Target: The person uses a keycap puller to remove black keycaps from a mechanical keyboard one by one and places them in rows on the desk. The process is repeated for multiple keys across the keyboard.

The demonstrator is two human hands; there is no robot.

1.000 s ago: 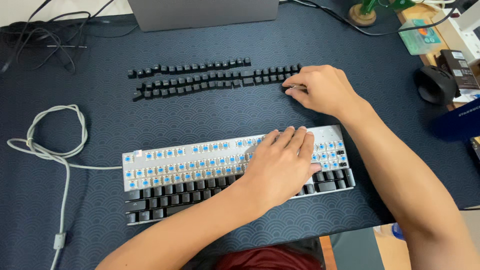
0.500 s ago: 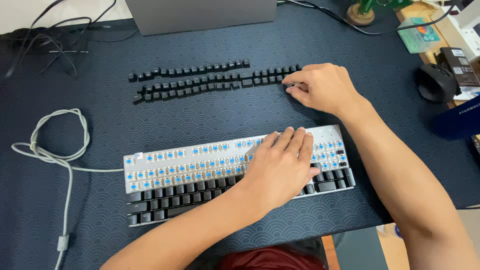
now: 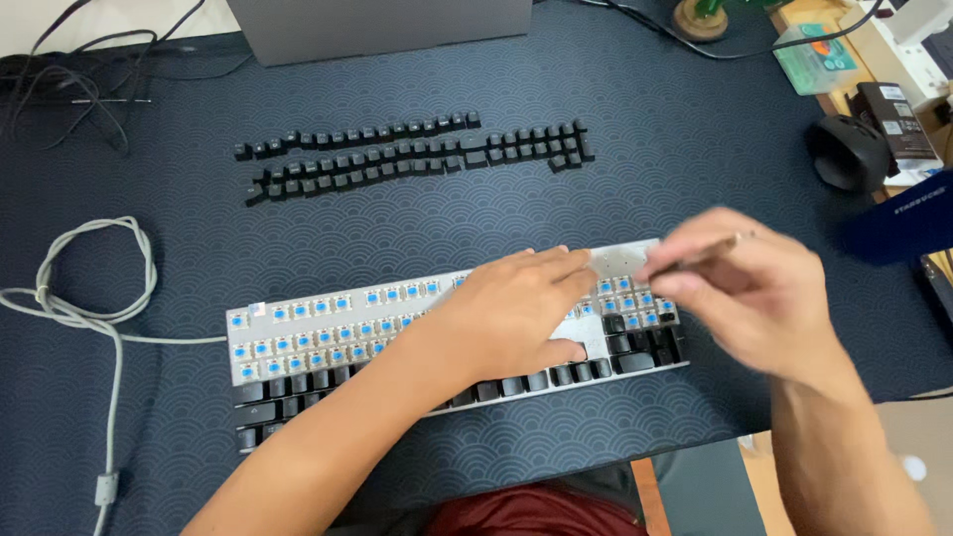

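Left hand (image 3: 516, 313) flat, fingers together and extended, pressing down on the keyboard (image 3: 298, 328) near its right half; nothing gripped, just bracing the board. Right hand (image 3: 749, 288) now over the keyboard's right end, blurred with motion, fingers curled as if pinching something small; what it holds too smeared to tell, perhaps a keycap.

A second ago: right hand up at the far right end of the keycap rows (image 3: 417, 154), fingertips on the last caps. Since then, pulled back toward the near edge of the mat (image 3: 645, 179) and brought above the numpad area. Left hand shifted only slightly, same bracing posture.

Keyboard lying near the mat's front edge, tilted a little, left end lower. Upper rows bare, blue switches showing; bottom rows and lower right block with black caps on. Loose caps in two long lines toward the mat's far edge, well apart from the board.

Judging from that: a trip from the cap rows back to the board, likely a cap fetched for refitting on the open switches at the right end.

Grey cable (image 3: 89, 298) coiled by the left edge. Mouse (image 3: 849, 154) past the right edge.
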